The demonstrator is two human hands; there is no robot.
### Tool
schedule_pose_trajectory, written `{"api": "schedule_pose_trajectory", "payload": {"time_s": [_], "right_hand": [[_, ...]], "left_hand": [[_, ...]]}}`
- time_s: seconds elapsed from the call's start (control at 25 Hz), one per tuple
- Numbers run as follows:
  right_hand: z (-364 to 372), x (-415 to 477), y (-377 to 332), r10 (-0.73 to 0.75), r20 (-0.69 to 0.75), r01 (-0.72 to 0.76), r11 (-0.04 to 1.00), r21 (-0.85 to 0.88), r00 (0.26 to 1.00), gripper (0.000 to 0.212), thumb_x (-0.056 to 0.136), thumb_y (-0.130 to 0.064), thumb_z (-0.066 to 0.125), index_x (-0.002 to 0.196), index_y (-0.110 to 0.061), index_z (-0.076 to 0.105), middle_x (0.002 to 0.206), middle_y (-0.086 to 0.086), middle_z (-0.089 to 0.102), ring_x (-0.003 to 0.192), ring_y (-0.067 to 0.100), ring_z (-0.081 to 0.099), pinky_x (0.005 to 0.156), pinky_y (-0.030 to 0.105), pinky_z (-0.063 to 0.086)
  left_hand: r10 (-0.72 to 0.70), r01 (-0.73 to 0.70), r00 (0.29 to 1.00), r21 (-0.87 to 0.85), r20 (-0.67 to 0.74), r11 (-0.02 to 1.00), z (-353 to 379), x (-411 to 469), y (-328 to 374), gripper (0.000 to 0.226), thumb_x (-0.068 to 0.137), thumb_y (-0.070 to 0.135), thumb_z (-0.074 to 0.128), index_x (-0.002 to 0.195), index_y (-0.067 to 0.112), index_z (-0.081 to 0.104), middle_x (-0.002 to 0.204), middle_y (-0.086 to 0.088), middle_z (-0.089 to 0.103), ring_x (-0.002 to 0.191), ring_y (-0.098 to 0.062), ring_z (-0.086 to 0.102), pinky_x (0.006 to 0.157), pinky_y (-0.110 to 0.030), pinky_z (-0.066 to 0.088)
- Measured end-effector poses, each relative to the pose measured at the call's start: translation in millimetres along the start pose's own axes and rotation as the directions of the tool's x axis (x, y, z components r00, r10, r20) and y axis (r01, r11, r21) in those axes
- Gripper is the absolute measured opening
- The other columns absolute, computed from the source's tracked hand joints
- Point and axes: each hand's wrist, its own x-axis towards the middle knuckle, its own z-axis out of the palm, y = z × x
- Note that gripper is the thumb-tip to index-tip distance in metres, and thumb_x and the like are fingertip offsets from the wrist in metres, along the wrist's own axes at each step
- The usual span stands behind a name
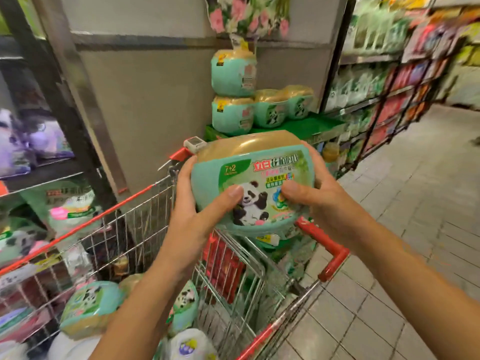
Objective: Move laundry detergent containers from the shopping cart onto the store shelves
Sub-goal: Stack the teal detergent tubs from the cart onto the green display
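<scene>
We hold one tub (207,178) in both hands, above the handle end of the cart (335,255) and clear of the basket. Left hand (192,211) clamps its left side, thumb across the label (270,175). Right hand (319,188) wraps the right side, thumb on the front. We grip from both sides because it's wide, rounded and probably slick. The lid (246,145) tilts away toward the shelf (319,124). Four shelved tubs (232,119) sit at its left edge, two of them stacked. The bare green deck on the right looks like the drop spot. Spare tubs (89,309) lie in the cart.
</scene>
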Motion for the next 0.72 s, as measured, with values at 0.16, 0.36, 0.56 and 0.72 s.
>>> {"api": "schedule_pose_trajectory", "payload": {"time_s": [0.16, 0.36, 0.56, 0.72], "right_hand": [[-75, 16, -4, -0.003, 0.039, 0.004, 0.999, -0.038, 0.999, 0.083, 0.065, -0.029, 0.083, 0.136, -0.035, 0.041, 0.123, 0.004, 0.066, 0.108, 0.021, 0.066, 0.079, 0.028, 0.056], [-157, 50, -13, 0.018, 0.132, -0.005, 0.995, -0.101, 0.991, 0.085, 0.065, -0.034, 0.083, 0.137, -0.036, 0.037, 0.128, 0.002, 0.062, 0.113, 0.021, 0.064, 0.085, 0.031, 0.056], [-204, 110, -21, -0.017, 0.197, 0.045, 0.989, -0.139, 0.98, 0.09, 0.064, -0.022, 0.087, 0.138, -0.022, 0.036, 0.123, 0.006, 0.063, 0.108, 0.02, 0.066, 0.079, 0.024, 0.056], [-219, 176, -12, -0.053, 0.177, 0.085, 0.98, -0.178, 0.983, 0.088, 0.061, -0.019, 0.082, 0.138, -0.015, 0.039, 0.117, 0.004, 0.067, 0.104, 0.016, 0.068, 0.079, 0.026, 0.057]], "left_hand": [[0.0, 0.002, 1.0, 0.069, -0.031, 0.998, 60, 29, -20, 0.088, 0.065, 0.037, 0.077, 0.142, 0.029, 0.035, 0.125, 0.002, 0.064, 0.112, -0.014, 0.064, 0.086, -0.028, 0.056], [0.014, -0.006, 0.997, 0.109, -0.076, 0.994, 122, 75, -46, 0.077, 0.075, 0.026, 0.069, 0.143, 0.028, 0.033, 0.132, -0.003, 0.059, 0.118, -0.016, 0.06, 0.095, -0.034, 0.052], [0.041, -0.031, 0.999, 0.28, -0.032, 0.96, 133, 135, -57, 0.076, 0.08, 0.03, 0.072, 0.143, 0.027, 0.03, 0.133, -0.001, 0.056, 0.114, -0.008, 0.061, 0.083, -0.019, 0.053], [0.019, 0.005, 0.998, 0.384, -0.06, 0.923, 112, 202, -59, 0.088, 0.069, 0.036, 0.078, 0.141, 0.028, 0.028, 0.128, 0.0, 0.057, 0.11, -0.008, 0.063, 0.086, -0.027, 0.056]]}}
